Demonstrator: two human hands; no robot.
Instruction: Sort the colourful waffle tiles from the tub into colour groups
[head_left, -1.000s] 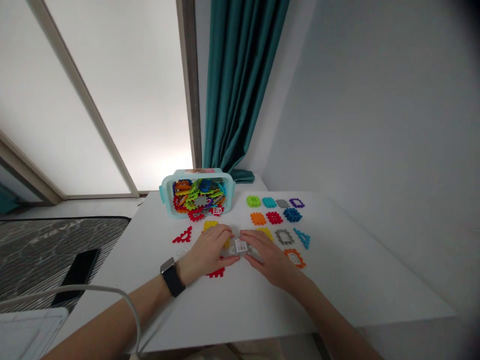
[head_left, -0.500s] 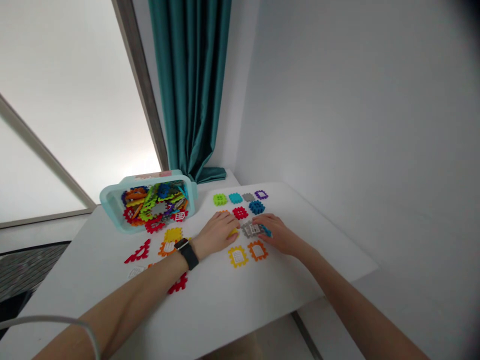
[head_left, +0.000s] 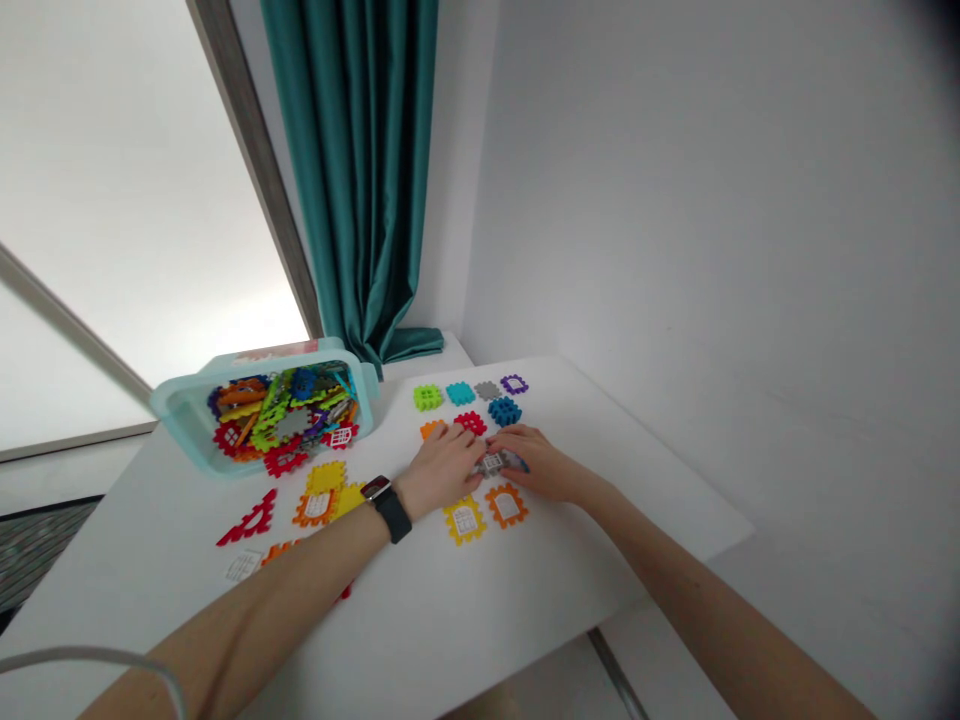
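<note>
A grey toothed building tile (head_left: pixel 492 463) with a white window grid lies between my hands on the white table. My left hand (head_left: pixel 442 470), a dark watch on its wrist, has curled fingers at the tile's left side. My right hand (head_left: pixel 541 464) grips the tile's right side with fingers and thumb, and a bit of blue shows under its fingers. Just in front lie a yellow frame tile (head_left: pixel 465 519) and an orange frame tile (head_left: pixel 507 506). Behind the hands are a red tile (head_left: pixel 471 423) and a stack of blue tiles (head_left: pixel 505 411).
A pale turquoise bin (head_left: pixel 178 425) full of mixed tiles stands at the back left. Red triangle (head_left: pixel 251 520), yellow tile (head_left: pixel 326 477) and other pieces lie left of my forearm. Green (head_left: pixel 428 397) and purple (head_left: pixel 514 384) tiles lie toward the back. A wall borders the right.
My left hand has moved in to the grey tile, and the yellow piece by its fingers no longer shows. My right hand stays at the tile. The view has shifted slightly.
</note>
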